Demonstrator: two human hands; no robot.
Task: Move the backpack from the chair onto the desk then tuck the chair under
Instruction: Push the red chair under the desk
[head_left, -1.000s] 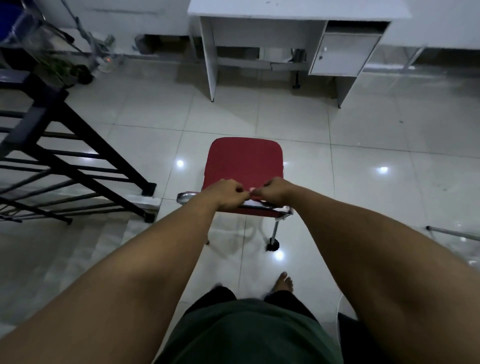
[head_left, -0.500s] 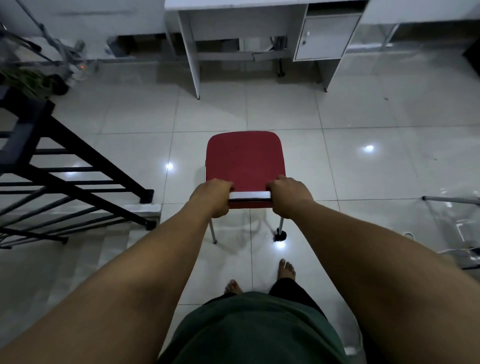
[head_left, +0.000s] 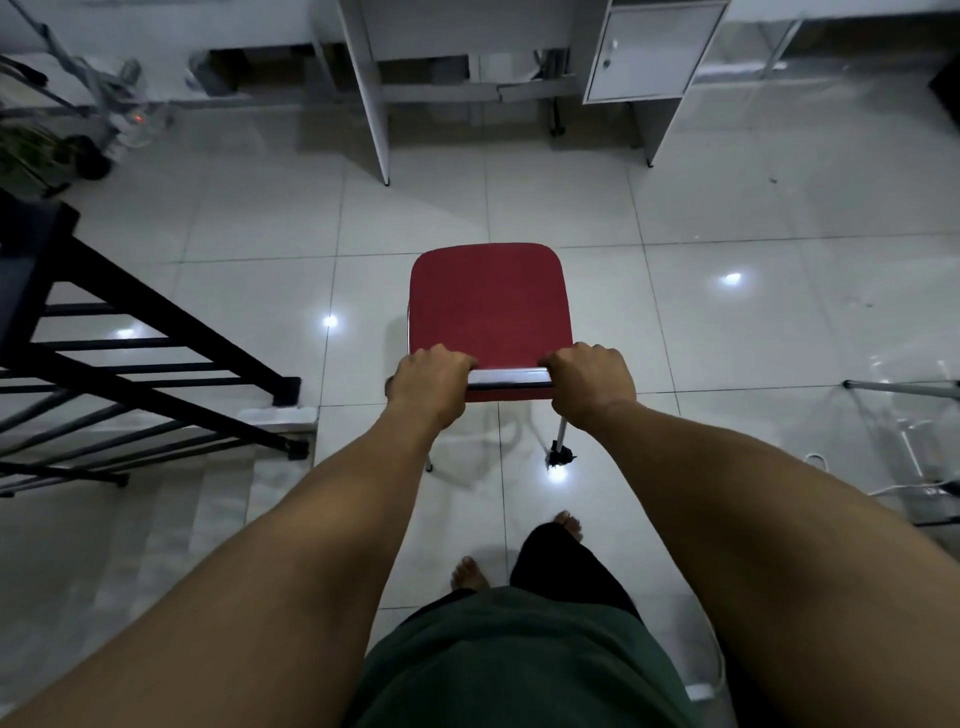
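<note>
The red chair (head_left: 491, 306) is seen from above on the tiled floor (head_left: 727, 218), its seat bare; the backpack is not seen; the chair's top rail (head_left: 509, 378) is gripped at either end, the left hand (head_left: 428, 382) closed round its left end and the right hand (head_left: 592, 379) closed round its right end; beyond the chair, well apart from it, the white desk (head_left: 371, 93) is seen, its kneehole facing the chair; to the chair's left a black stair railing (head_left: 156, 364) is seen.

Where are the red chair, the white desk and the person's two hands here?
red chair (head_left: 488, 306), head view, middle of the seat.
white desk (head_left: 371, 98), head view, its left leg panel.
left hand (head_left: 428, 382), head view, back of hand.
right hand (head_left: 592, 379), head view, back of hand.
</note>
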